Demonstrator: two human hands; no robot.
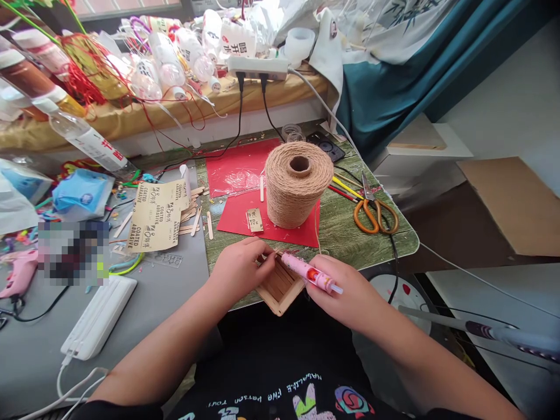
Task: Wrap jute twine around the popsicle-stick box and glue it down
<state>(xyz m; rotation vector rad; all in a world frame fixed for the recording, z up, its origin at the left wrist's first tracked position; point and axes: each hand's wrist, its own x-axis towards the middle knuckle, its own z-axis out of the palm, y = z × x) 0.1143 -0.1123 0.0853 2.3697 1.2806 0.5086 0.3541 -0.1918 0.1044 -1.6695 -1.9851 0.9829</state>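
Observation:
My left hand (240,263) is closed at the far left corner of a small open box made of craft sticks (280,307). Whether its fingertips also pinch the end of some twine I cannot tell. In my right hand (336,289) is a pink patterned glue gun (306,272), a clear glue stick poking from its back end. The gun's nozzle points at the box's far edge, close to my left fingertips. Just beyond stands a big spool of jute twine (298,184), with a strand hanging from it toward my right hand.
Red sheets (236,216) lie under the spool. Orange-handled scissors (376,213) rest at the right. Sandpaper (155,219) and loose craft sticks (192,219) are at the left, near a white power strip (100,318). Bottles crowd the back ledge, with another power strip (258,67).

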